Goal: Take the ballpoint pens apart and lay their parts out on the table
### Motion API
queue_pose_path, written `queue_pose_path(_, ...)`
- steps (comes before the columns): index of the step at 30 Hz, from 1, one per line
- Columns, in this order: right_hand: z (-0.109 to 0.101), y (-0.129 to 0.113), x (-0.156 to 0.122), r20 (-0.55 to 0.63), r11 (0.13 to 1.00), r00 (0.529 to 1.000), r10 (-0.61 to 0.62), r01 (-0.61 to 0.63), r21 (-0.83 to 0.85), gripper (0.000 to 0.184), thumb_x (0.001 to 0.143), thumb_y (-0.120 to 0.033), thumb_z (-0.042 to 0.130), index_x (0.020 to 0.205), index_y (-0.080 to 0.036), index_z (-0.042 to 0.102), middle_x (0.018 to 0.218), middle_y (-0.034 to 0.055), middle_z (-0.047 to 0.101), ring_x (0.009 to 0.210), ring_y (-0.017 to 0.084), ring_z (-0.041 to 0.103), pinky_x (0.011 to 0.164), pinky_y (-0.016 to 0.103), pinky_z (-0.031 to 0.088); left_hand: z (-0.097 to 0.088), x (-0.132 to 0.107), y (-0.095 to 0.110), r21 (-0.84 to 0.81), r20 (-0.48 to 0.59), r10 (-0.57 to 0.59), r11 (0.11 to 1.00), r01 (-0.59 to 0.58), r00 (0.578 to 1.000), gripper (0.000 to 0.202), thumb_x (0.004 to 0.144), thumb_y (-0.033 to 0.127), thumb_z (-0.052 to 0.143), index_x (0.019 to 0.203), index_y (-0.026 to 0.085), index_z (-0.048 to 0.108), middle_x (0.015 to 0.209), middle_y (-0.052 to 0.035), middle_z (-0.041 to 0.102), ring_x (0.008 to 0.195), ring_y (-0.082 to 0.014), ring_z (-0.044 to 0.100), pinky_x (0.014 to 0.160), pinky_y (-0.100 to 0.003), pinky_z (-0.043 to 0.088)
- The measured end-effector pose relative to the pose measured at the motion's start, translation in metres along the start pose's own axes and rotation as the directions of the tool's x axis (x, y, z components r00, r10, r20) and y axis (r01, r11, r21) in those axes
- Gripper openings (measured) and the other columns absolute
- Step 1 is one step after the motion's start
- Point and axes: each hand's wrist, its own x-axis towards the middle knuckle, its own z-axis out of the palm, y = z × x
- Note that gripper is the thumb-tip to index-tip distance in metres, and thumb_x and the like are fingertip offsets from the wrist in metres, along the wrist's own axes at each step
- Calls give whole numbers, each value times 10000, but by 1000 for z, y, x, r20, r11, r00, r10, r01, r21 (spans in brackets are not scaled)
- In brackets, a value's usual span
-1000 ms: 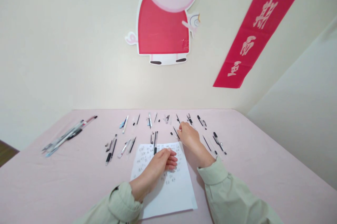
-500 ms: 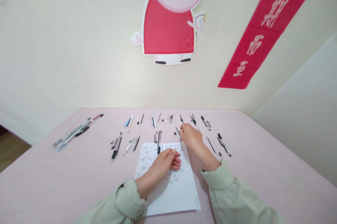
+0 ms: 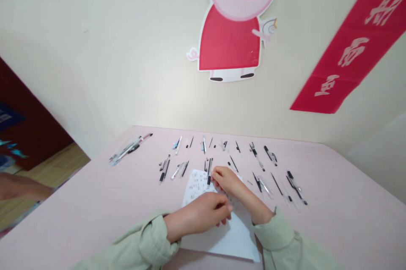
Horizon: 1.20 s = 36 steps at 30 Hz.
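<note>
My right hand is over the far edge of a handwritten sheet of paper. Its thumb and forefinger are pinched together right beside a pen part with a black grip; whether they touch it cannot be made out. Nearer to me, my left hand hovers above the same sheet with its fingers curled downward. Anything inside those fingers is hidden. Just left of the right fingertips lies a short dark refill. Beyond the right hand is a thin black refill.
Several groups of pen parts, such as a clear barrel with cap and a capped black piece, lie in rows on the pink tablecloth. A bundle of pens is at far left. Another person's arm shows past the left edge.
My view has turned left, so the table sits further right. My right hand has come back from the far row of pen parts to the paper's far edge. The left hand has rotated palm-down.
</note>
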Motion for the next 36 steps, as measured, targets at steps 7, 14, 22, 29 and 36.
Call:
queue_pose_path(7, 1, 3, -1, 2, 991, 999, -42, 42, -124, 205, 824, -212, 444, 642, -176, 532, 550, -14, 581, 484, 94, 479, 503, 211, 300, -77, -22, -48, 352, -592, 152, 932, 84, 791, 244, 864, 361, 391, 747, 199, 532, 660, 18, 556, 635, -149, 514, 596, -249, 370)
queue_pose_path(14, 1, 2, -1, 11, 990, 999, -47, 48, -133, 204, 819, -206, 432, 644, -178, 532, 563, -6, 594, 489, 99, 491, 517, 217, 304, -178, -72, -107, 533, -842, 277, 551, 642, 463, 239, 851, 262, 393, 958, 160, 580, 957, -108, 609, 870, -241, 569, 775, -353, 404)
queue_pose_path(22, 1, 5, -2, 10, 990, 999, -52, 53, -131, 197, 819, -217, 436, 664, -178, 550, 576, -4, 595, 507, 100, 491, 517, 218, 297, -209, -102, -125, 478, -877, 196, 258, 840, 439, 374, 889, 335, 324, 1023, 136, 612, 1010, -153, 604, 947, -306, 562, 762, -404, 383)
queue_pose_path(29, 1, 5, -1, 13, 992, 998, -59, 60, -109, 196, 821, -224, 442, 666, -178, 553, 569, -7, 596, 486, 100, 480, 506, 220, 289, -204, -99, -128, 437, -896, 204, 250, 864, 394, 398, 883, 364, 349, 1077, 98, 572, 1017, -167, 600, 955, -319, 555, 772, -405, 385)
queue_pose_path(36, 1, 6, -1, 7, 990, 998, -61, 62, -130, 200, 819, -230, 446, 655, -178, 548, 568, -6, 595, 486, 101, 473, 505, 222, 281, -208, -100, -129, 388, -921, 114, 329, 861, 372, 366, 868, 357, 368, 974, 102, 607, 978, -190, 623, 936, -336, 579, 772, -428, 400)
